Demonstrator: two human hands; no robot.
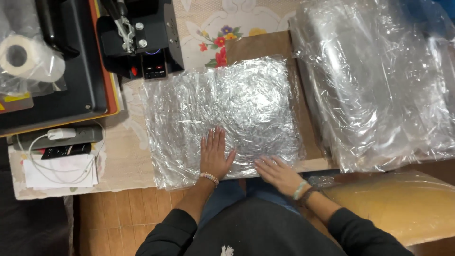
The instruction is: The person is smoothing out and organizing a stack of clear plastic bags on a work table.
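Pressing flat on a crinkled sheet of clear plastic film (222, 114), a person seated at the near edge of the desk (128, 161) appears to be smoothing it down; the film covers a brown board (258, 45) at the middle of the desk and overhangs the near edge. A bulky pile of clear plastic bags (379, 80) fills the right side, just beside the sheet, and a black heat press with an orange rim (71, 61) occupies the far left corner, its control box (151, 61) near the sheet's far left corner. A yellow padded bundle in plastic (403, 204) sits low at the right, off the desk. The left hand (214, 156) lies open, palm down, fingers spread on the film near its front edge; the right hand (277, 171) is also open and flat, at the film's near right corner. Any further flattening would call for sweeping outward without dragging the film off the edge, where the bag pile crowds it. A tape roll (23, 57) rests on the press, with a white charging cable (61, 151) below it.
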